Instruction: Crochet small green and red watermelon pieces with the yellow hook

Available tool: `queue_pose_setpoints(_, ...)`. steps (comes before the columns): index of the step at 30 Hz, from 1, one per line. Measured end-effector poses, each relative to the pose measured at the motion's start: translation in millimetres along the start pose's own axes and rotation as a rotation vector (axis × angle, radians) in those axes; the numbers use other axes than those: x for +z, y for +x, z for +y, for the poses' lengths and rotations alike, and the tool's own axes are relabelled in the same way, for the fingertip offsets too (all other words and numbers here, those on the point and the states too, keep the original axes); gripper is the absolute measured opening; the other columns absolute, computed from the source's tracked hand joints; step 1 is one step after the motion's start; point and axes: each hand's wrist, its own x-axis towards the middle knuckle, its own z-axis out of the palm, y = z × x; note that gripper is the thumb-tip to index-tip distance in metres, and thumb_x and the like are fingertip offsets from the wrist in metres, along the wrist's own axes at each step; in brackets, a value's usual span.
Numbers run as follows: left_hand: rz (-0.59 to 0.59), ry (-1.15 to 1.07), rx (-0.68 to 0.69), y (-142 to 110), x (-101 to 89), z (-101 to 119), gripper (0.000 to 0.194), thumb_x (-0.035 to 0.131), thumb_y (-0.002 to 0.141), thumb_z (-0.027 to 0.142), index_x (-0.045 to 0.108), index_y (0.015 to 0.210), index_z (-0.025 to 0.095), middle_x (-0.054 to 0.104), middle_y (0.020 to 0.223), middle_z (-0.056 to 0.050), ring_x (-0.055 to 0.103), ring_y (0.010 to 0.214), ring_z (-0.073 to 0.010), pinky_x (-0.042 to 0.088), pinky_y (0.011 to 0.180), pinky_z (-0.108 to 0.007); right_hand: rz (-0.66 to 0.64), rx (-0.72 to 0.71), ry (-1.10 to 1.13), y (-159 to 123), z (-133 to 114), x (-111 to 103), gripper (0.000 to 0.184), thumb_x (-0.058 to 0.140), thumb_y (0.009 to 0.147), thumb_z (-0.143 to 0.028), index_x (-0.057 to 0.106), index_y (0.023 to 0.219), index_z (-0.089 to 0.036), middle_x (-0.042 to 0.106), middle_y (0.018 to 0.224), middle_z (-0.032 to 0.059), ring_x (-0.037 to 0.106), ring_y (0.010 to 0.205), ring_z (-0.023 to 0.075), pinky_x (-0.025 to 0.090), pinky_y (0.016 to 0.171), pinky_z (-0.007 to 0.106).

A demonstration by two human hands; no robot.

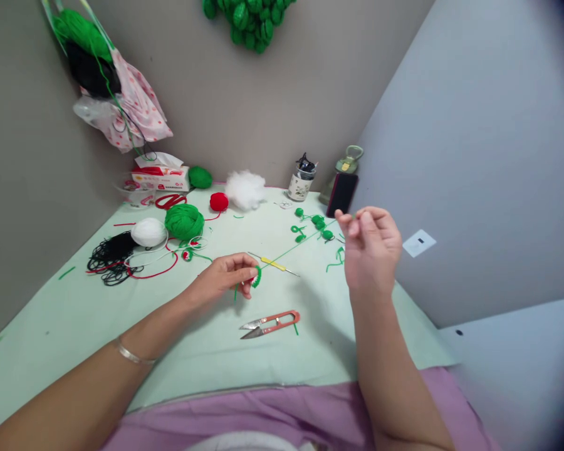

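Observation:
Between the thumb and fingers of my left hand is a small crochet piece with a green edge and some red and white. From it a thin green yarn strand runs taut up to my right hand, which is raised and pinches the strand. A yellow-handled crochet hook lies on the table just beyond my left hand. Nearer to me rest orange thread snips, blades pointing left, with a green yarn scrap beside them.
Yarn balls in green, white and red stand at the left and back, by tangled black yarn. White stuffing, a pen cup, a phone and small green pieces are farther back.

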Motion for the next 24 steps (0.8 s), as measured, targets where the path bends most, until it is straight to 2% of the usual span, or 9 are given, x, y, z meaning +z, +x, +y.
queue_pose_setpoints(4,-0.001,-0.054,0.026,-1.5,-2.8,0.3,0.024,0.073,0.078,0.035,0.067,0.093,0.017,0.058,0.071,0.003,0.054,0.055,-0.0083,0.048,0.056,-0.023,-0.346,-0.001,-0.147,-16.0,-7.8,14.0,0.008,0.061,0.091,-0.031,0.066,0.087,-0.025,0.062,0.083,0.0029,0.06,0.081,0.0177,0.051,0.075,0.034)
queue_pose_setpoints(7,-0.016,-0.067,0.054,-2.4,-3.8,1.9,0.022,0.072,0.08,0.036,0.068,0.091,0.018,0.056,0.072,0.004,0.053,0.055,-0.0079,0.047,0.056,-0.023,-0.558,-0.065,-0.323,-27.1,-12.8,23.3,0.01,0.061,0.091,-0.025,0.07,0.088,-0.025,0.06,0.088,0.004,0.056,0.081,0.0167,0.046,0.068,0.031)
queue_pose_setpoints(10,-0.033,-0.067,0.082,-3.0,-3.2,3.7,0.021,0.071,0.081,0.036,0.068,0.092,0.018,0.056,0.075,0.003,0.054,0.057,-0.0078,0.048,0.057,-0.022,-0.694,-0.115,-0.442,-32.8,-11.9,27.7,0.015,0.056,0.094,-0.022,0.07,0.092,-0.025,0.056,0.083,0.0029,0.053,0.076,0.0151,0.043,0.067,0.03)
queue_pose_setpoints(15,-0.039,-0.068,0.104,-3.9,-1.4,6.2,0.019,0.069,0.084,0.034,0.066,0.092,0.018,0.056,0.076,0.004,0.055,0.058,-0.0073,0.049,0.058,-0.022,-0.738,-0.164,-0.522,-33.8,-7.6,28.8,0.015,0.054,0.095,-0.019,0.069,0.092,-0.023,0.054,0.082,0.0031,0.052,0.077,0.0153,0.042,0.068,0.03)
queue_pose_setpoints(24,-0.047,-0.062,0.113,-4.4,-1.5,6.2,0.017,0.067,0.086,0.033,0.066,0.093,0.017,0.055,0.077,0.003,0.055,0.059,-0.0066,0.049,0.059,-0.02,-0.747,-0.198,-0.509,-34.7,-7.6,30.3,0.015,0.054,0.095,-0.016,0.068,0.091,-0.021,0.054,0.082,0.003,0.052,0.078,0.0148,0.041,0.068,0.029)
